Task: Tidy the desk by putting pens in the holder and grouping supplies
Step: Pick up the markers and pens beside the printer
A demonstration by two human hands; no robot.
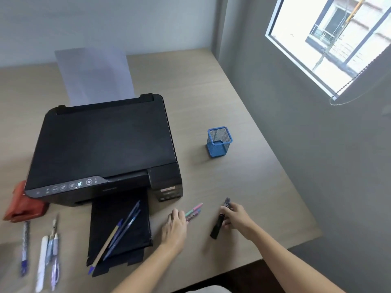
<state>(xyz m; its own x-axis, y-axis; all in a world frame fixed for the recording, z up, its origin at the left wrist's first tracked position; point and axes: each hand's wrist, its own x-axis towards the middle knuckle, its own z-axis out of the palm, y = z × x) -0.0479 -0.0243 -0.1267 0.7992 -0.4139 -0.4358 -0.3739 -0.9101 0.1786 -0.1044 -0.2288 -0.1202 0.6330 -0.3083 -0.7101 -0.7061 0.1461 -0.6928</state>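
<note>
A blue mesh pen holder (219, 142) stands on the desk, right of the printer, with nothing visible inside. My right hand (237, 217) is closed on a black marker (217, 227) and a second dark pen whose tip sticks out above the fingers. My left hand (176, 225) rests on the lower ends of pink and teal pens (194, 210) lying on the desk. Three pens or pencils (120, 231) lie across the printer's black output tray. Several more pens (47, 248) lie at the desk's front left.
A black printer (101, 144) with paper (93, 75) standing in its rear feed fills the desk's (243, 187) middle. A red object (23, 206) sits at the printer's left front corner. A grey wall with a window (330, 43) borders the desk on the right.
</note>
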